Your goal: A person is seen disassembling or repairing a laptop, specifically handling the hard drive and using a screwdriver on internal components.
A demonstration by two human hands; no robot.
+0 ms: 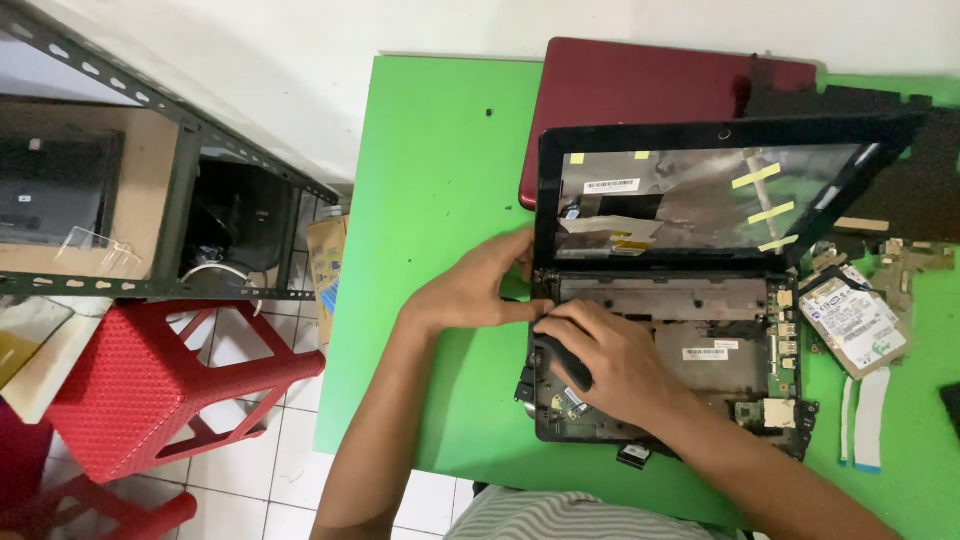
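Note:
A small black laptop (700, 330) lies open on the green table (440, 180), its keyboard gone and the bare base and circuit board showing. The lid frame (720, 185) has no screen panel; foil and yellow tape strips show inside. My left hand (475, 285) rests at the laptop's left hinge corner, fingers touching the base edge. My right hand (610, 360) lies on the left part of the base, wrapped around a black tool handle (568, 362) whose tip points toward the hinge.
A dark red laptop cover (640, 85) lies behind the lid. A hard drive (853, 325), white ribbon cables (868, 415) and black frame parts (900, 190) sit at the right. A metal shelf rack (150, 190) and a red plastic stool (150, 385) stand left of the table.

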